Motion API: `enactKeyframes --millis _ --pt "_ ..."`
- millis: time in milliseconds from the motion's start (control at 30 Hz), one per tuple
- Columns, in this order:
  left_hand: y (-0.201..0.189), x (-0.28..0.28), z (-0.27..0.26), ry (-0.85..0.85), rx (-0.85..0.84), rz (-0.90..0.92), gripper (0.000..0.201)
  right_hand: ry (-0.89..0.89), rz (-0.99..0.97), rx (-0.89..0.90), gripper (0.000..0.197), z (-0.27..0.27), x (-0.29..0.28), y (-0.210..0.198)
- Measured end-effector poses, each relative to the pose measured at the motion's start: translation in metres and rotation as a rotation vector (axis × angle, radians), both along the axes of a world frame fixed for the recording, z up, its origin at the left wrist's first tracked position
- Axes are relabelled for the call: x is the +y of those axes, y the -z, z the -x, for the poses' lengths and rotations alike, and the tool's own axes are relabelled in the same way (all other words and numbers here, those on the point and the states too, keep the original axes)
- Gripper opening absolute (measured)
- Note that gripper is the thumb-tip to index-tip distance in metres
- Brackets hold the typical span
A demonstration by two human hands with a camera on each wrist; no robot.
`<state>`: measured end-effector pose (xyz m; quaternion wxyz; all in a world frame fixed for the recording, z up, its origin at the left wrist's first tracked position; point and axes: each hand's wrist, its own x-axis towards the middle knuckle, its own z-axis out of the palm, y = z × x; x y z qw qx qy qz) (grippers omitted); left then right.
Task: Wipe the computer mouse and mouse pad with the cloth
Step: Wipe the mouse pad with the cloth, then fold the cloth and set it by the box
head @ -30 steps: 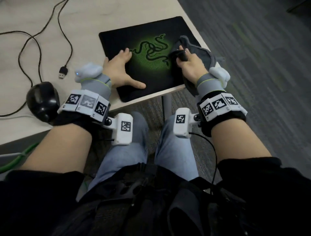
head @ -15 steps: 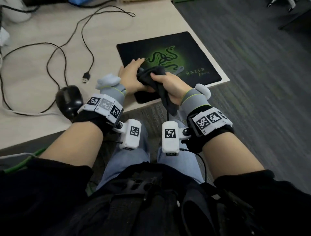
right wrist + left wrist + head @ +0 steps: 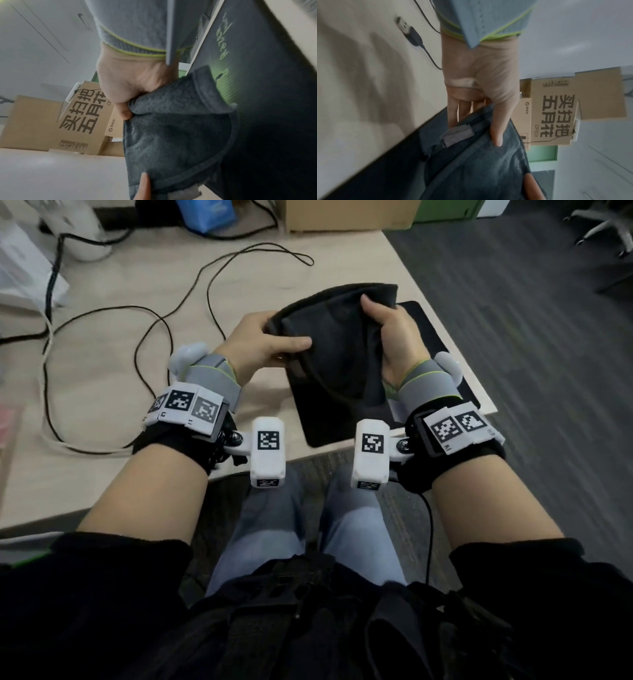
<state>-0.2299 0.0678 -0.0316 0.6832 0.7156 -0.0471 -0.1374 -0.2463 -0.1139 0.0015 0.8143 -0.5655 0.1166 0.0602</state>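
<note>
Mouse pad (image 3: 416, 313), flat black rectangle w/ green logo, lies at the beige desk's (image 3: 113, 364) right front corner, now mostly hidden under the dark grey fleecy cloth (image 3: 337, 344), which 1 s ago was pressed on the pad and is now lifted clear & spread between both hands. Left hand (image 3: 263, 342) pinches its left edge, thumb on top; right hand (image 3: 394, 337) grips the right edge. Prob. refolding to a fresh face, pad pass likely done; mouse is out of view now.
</note>
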Motion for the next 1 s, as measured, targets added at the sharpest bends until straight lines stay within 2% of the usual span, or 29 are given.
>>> enactKeyframes --millis 167,300,367,433,500,600,667,767,867,933,1000 --pt "-0.007 -0.018 -0.046 -0.094 0.049 0.099 0.01 0.014 0.157 0.116 0.03 -0.057 -0.015 -0.001" --pt "-0.011 -0.042 -0.097 -0.204 0.043 0.155 0.012 -0.112 0.305 0.263 0.017 -0.102 -0.032 0.008" --pt "-0.009 -0.05 -0.12 -0.245 0.063 0.13 0.014 -0.146 0.416 0.326 0.023 -0.119 -0.042 0.018" --pt "-0.005 -0.058 -0.144 -0.29 0.105 0.115 0.014 -0.115 0.452 0.316 0.01 -0.142 -0.051 0.023" --pt "-0.003 -0.06 -0.157 -0.305 0.15 0.177 0.009 -0.048 0.493 0.281 0.02 -0.157 -0.058 0.025" --pt "-0.005 -0.065 -0.182 -0.307 0.209 0.192 0.056 0.036 0.523 0.192 0.021 -0.188 -0.067 0.025" --pt "-0.005 -0.07 -0.202 -0.295 0.187 0.137 0.077 0.092 0.544 0.132 0.029 -0.213 -0.071 0.024" --pt "-0.007 -0.077 -0.227 -0.298 0.132 0.107 0.084 0.16 0.561 0.035 0.041 -0.242 -0.071 0.021" --pt "-0.002 -0.083 -0.249 -0.243 0.112 0.037 0.084 0.137 0.615 0.014 0.059 -0.268 -0.071 0.026" --pt "0.006 -0.084 -0.257 -0.18 0.138 -0.037 0.083 0.06 0.775 0.084 0.067 -0.278 -0.072 0.035" --pt "0.014 -0.083 -0.259 -0.126 0.142 -0.149 0.074 -0.029 1.006 0.16 0.068 -0.279 -0.073 0.045"
